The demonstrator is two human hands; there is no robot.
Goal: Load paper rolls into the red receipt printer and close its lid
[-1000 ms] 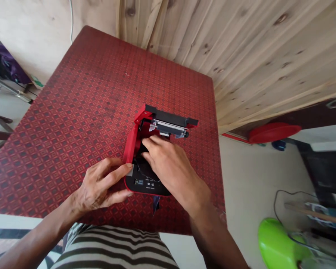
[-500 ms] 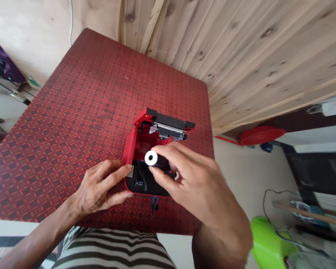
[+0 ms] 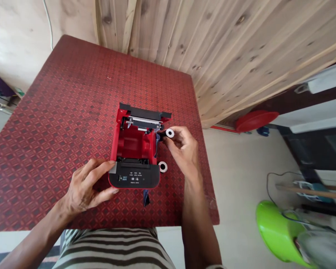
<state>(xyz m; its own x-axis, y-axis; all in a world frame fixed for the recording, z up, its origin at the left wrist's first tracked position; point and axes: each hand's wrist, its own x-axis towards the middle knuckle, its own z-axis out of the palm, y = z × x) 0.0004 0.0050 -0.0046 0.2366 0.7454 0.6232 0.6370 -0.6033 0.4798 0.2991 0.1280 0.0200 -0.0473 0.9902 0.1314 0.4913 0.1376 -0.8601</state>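
A red and black printer (image 3: 134, 174) stands on the table with its lid (image 3: 144, 114) raised and its red paper bay (image 3: 133, 144) bare. My left hand (image 3: 88, 183) holds the printer's near left corner, fingers on its top edge and thumb low at the front. Beyond the printer's right side, my right hand (image 3: 183, 149) pinches a small roll (image 3: 170, 133) with a white end face, a dark hole and a dark side. A second white-ended roll (image 3: 162, 167) lies against the printer's right side. Dark crumpled film (image 3: 157, 144) shows between the printer and my right hand.
A red patterned cloth covers the table (image 3: 81, 86), whose far right side meets a plank wall (image 3: 184, 37). A dark scrap (image 3: 146, 198) lies in front of the printer. Right of the table are a green tub (image 3: 274, 231) and a red basin (image 3: 256, 120).
My right hand has carried the roll from over the printer out to its right side, uncovering the bay. The left hand keeps its hold on the corner. The view has shifted.
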